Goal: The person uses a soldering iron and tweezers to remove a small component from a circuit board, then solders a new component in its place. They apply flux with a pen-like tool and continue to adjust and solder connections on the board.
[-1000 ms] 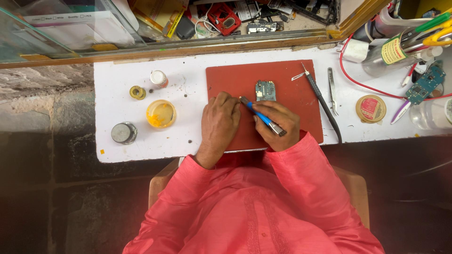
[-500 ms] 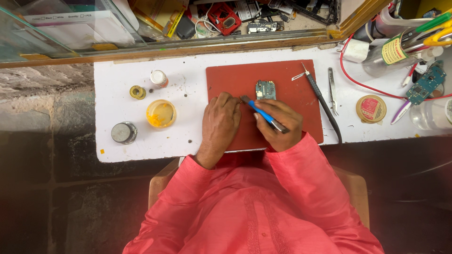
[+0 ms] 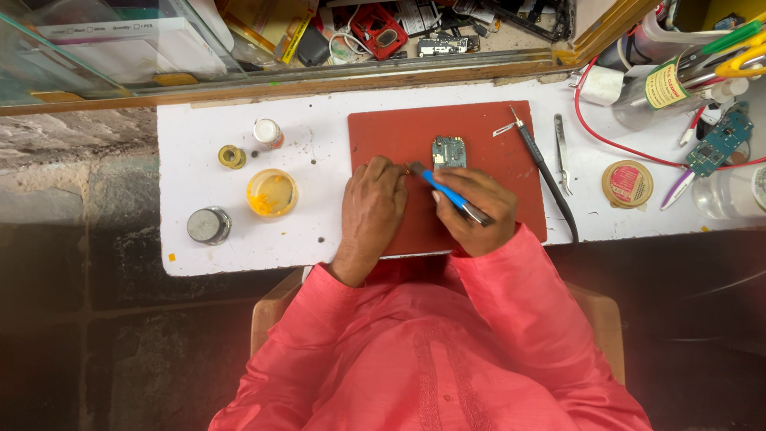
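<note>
On a white bench lies a red work mat (image 3: 479, 128). A small circuit board (image 3: 448, 151) sits on the mat near its middle. My right hand (image 3: 477, 209) grips a blue-handled tool (image 3: 447, 191) whose tip points up-left, just left of the board. My left hand (image 3: 373, 203) rests on the mat's left part, fingers curled and pressed down beside the tool's tip; whatever lies under the fingertips is hidden. My pink sleeves fill the foreground.
A black soldering iron (image 3: 544, 172) and metal tweezers (image 3: 562, 152) lie right of the board. A yellow paste jar (image 3: 272, 192), a grey tin (image 3: 209, 225), a small bottle (image 3: 268, 132) and a brass ring (image 3: 232, 156) stand at left. A round tin (image 3: 628, 183), red wire and green board sit at right.
Both hands stay on the mat; the blue tool's tip has shifted only slightly near the board.
</note>
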### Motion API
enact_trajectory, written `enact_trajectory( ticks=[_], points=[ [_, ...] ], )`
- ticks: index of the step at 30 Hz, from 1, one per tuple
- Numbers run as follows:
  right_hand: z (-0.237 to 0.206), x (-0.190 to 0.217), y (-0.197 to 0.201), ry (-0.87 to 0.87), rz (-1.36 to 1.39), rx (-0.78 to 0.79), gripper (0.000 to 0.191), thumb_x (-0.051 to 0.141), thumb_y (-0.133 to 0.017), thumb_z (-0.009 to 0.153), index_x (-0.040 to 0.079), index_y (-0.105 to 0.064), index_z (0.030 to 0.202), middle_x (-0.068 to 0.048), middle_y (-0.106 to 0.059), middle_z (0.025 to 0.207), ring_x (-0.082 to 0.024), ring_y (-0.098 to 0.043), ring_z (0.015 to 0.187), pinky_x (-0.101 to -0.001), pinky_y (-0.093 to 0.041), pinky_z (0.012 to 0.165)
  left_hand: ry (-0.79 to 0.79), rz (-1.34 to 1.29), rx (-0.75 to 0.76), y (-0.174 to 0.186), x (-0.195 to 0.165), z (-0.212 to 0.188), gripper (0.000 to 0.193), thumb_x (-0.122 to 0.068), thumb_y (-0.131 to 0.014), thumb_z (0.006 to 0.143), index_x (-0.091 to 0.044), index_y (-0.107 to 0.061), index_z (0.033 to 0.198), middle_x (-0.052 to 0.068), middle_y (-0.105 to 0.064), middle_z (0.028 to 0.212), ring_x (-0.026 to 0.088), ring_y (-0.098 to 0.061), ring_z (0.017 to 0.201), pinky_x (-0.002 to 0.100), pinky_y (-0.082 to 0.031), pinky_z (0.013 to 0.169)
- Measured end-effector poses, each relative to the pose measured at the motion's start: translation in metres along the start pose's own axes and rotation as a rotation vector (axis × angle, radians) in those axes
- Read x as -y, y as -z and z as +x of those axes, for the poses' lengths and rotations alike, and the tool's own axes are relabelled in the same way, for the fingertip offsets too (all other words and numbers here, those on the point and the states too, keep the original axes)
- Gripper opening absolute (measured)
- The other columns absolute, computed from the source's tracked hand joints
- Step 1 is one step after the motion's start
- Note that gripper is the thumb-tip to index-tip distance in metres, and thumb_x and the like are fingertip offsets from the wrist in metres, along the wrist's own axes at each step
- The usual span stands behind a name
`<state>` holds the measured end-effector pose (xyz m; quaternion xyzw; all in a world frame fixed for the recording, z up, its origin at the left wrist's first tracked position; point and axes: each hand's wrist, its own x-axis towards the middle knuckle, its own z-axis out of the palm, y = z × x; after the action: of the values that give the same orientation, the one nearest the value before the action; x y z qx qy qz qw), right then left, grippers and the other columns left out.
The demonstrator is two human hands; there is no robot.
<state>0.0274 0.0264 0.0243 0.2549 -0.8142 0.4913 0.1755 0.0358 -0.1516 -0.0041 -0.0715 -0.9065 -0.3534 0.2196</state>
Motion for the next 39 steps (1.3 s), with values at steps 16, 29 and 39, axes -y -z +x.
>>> enact_trajectory(
  ticks=[16, 29, 39],
  points=[
    [-0.015, 0.001, 0.031, -0.088, 0.086, 0.009, 0.021, -0.005, -0.073, 0.092, -0.002, -0.072, 0.112, -0.017, -0.075, 0.112, -0.023, -0.076, 0.103, -0.029, -0.062, 0.086, 0.016, -0.001, 0.028, -0.006, 0.012, 0.003, 0.007, -0.011, -0.068, 0.095, -0.004, -0.068, 0.097, 0.011, -0.06, 0.098, 0.032, -0.061, 0.089, 0.045, -0.049, 0.08],
    [-0.021, 0.003, 0.04, -0.102, 0.108, -0.025, 0.021, -0.005, -0.073, 0.093, -0.001, -0.072, 0.114, -0.016, -0.075, 0.112, -0.022, -0.076, 0.102, -0.028, -0.062, 0.086, 0.036, -0.079, 0.128, 0.001, 0.01, 0.012, 0.012, -0.014, -0.075, 0.087, -0.007, -0.069, 0.093, 0.01, -0.062, 0.093, 0.03, -0.065, 0.087, 0.043, -0.052, 0.073],
    [-0.023, 0.002, 0.039, -0.1, 0.109, -0.032, 0.021, -0.004, -0.073, 0.093, -0.001, -0.072, 0.114, -0.016, -0.075, 0.112, -0.022, -0.076, 0.102, -0.0284, -0.062, 0.086, 0.171, -0.247, 0.137, 0.001, 0.018, 0.017, 0.016, -0.018, -0.072, 0.092, -0.004, -0.067, 0.089, 0.007, -0.068, 0.084, 0.025, -0.066, 0.073, 0.038, -0.053, 0.067]
  ],
)
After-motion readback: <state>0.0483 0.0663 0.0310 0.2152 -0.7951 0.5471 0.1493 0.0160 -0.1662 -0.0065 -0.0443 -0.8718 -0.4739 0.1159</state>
